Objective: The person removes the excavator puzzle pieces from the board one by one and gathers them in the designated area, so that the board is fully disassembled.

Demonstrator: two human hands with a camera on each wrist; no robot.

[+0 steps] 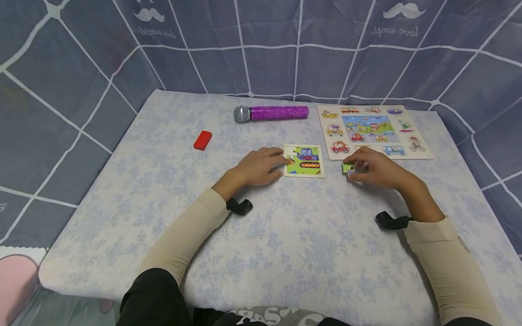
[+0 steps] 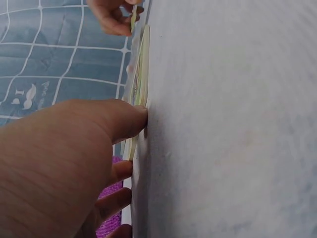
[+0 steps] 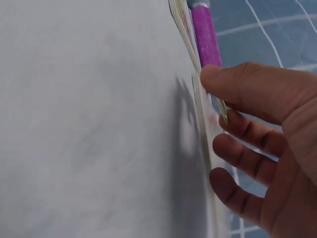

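Right hand (image 1: 377, 170): pinches small green flat puzzle piece (image 1: 348, 169); long axis unclear.
Left hand (image 1: 260, 168): fingers loose, touching square pale-framed tractor puzzle (image 1: 306, 159).
Tractor: tracks toward person.

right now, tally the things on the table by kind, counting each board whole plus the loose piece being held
Small puzzle board and large puzzle board: 2
Loose puzzle piece: 1
Microphone: 1
Red block: 1
Total: 5

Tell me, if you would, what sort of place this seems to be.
Probably an indoor play area: a small square picture puzzle and a larger picture board lie out, with grid-patterned fabric hanging behind them.
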